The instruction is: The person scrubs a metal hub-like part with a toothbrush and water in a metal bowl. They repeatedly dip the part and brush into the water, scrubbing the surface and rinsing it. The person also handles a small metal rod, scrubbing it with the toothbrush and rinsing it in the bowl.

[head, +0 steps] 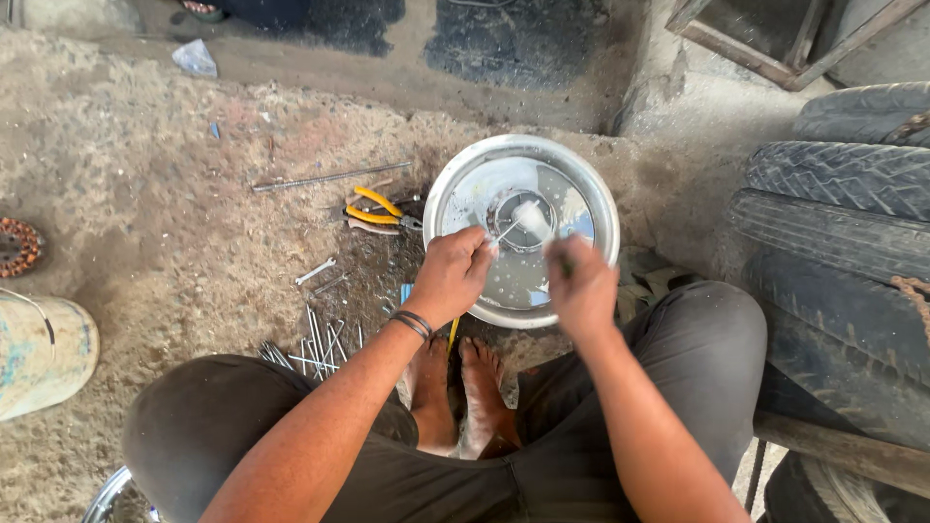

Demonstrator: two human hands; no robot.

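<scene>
A round silver metal wheel hub cover [465,184] lies flat on the dirt floor in front of my bare feet. My left hand [449,276] rests on its near rim, fingers pinched on a thin metal spoke that reaches toward the raised centre [523,218]. My right hand [581,289] is closed around a small dark-handled tool, blurred with motion, over the cover's near right part. Two dark bands sit on my left wrist.
Yellow-handled pliers [380,211], a long metal rod [329,177] and several loose spokes [315,349] lie on the ground to the left. Stacked tyres [838,242] stand at the right. A pale drum [39,353] sits at the left edge.
</scene>
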